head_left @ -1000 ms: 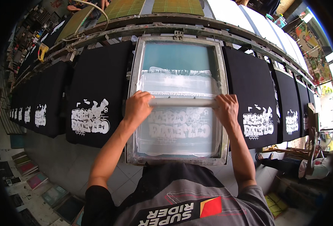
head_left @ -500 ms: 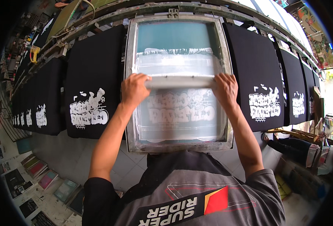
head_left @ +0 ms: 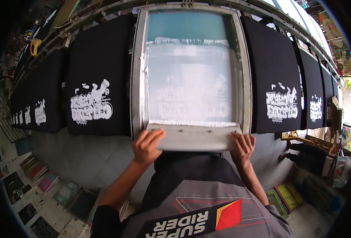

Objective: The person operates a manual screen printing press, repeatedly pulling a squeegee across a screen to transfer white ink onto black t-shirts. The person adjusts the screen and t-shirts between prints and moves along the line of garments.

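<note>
Left hand point(head_left: 147, 147) and right hand point(head_left: 243, 147) lie level, fingers point(head_left: 155, 136) curled, forearms point(head_left: 124, 185) slanting inward

Squeegee point(head_left: 191, 139) looking smooth, matt; frame point(head_left: 245, 79) appearing metallic, scuffed; mesh point(head_left: 187, 25) showing smooth, faintly glossy; black panels point(head_left: 100, 51) showing matt cloth; floor point(head_left: 92, 154) looking smooth, faintly shiny.

One squeegee point(head_left: 195, 139) (and one screen point(head_left: 191, 79))

A grey tiled floor point(head_left: 100, 158) is stretching toward eight o'clock, while bright white daylight point(head_left: 347, 113) is glowing at three o'clock.
</note>
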`<state>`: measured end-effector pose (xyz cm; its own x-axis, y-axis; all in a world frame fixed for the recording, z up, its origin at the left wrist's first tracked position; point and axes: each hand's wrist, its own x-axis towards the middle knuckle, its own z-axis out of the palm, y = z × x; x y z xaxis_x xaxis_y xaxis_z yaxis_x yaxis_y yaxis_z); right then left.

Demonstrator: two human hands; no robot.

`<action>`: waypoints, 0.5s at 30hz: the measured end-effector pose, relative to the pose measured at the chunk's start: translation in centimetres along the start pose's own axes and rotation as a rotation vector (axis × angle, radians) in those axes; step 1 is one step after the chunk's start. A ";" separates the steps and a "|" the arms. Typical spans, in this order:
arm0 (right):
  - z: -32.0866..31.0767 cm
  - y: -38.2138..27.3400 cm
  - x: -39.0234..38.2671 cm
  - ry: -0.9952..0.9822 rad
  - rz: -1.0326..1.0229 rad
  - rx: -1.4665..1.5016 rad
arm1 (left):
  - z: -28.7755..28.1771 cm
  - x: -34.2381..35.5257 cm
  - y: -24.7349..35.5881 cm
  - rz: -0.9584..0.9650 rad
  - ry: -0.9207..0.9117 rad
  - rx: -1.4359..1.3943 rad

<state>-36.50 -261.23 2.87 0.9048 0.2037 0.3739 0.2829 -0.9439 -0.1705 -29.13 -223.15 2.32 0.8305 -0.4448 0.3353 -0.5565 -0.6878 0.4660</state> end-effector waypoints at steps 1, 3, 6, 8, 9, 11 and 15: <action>-0.5 0.2 1.0 -0.038 0.012 0.023 | -0.3 0.4 0.1 -0.012 -0.012 0.007; -2.1 -0.4 2.2 -0.120 0.022 0.036 | -0.7 -1.0 0.9 -0.037 -0.046 -0.010; -1.2 -0.1 -2.6 -0.050 0.013 0.000 | -1.5 -2.0 1.8 -0.031 -0.057 -0.010; -0.1 -0.7 -4.0 -0.006 0.039 -0.033 | -0.5 -2.1 2.2 -0.018 0.015 0.053; 0.1 -0.8 -3.4 -0.012 0.049 -0.002 | 0.1 -2.4 2.0 -0.015 0.022 0.072; 1.0 0.0 -1.0 0.004 0.039 0.003 | 0.2 -0.6 1.0 -0.009 0.003 0.073; 3.1 3.0 4.6 0.005 0.025 0.071 | 1.6 4.3 -2.3 -0.002 0.030 0.101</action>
<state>-30.49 -262.29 1.30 0.9103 0.1792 0.3731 0.2827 -0.9276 -0.2443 -24.28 -224.34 1.40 0.8298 -0.4266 0.3597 -0.5482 -0.7437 0.3826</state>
